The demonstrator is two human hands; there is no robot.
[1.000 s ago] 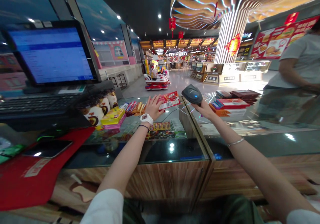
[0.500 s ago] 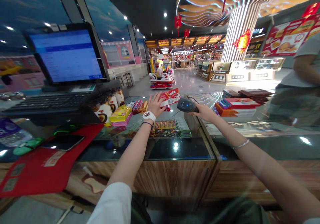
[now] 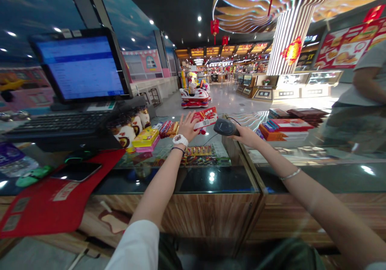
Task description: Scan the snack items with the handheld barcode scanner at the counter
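Now the blue light no longer shows on the scanner (image 3: 224, 127) gripped in the right hand (image 3: 247, 136), perhaps a sign of a finished reading, while the left hand (image 3: 188, 128) grasps the red box (image 3: 208, 114), barcode (image 3: 206, 122) near the scanner, over the glass counter (image 3: 193, 181).

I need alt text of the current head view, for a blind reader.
A person's left hand holds a red box beside a dark scanner in the right hand, over a glass counter. A monitor and keyboard stand at left.
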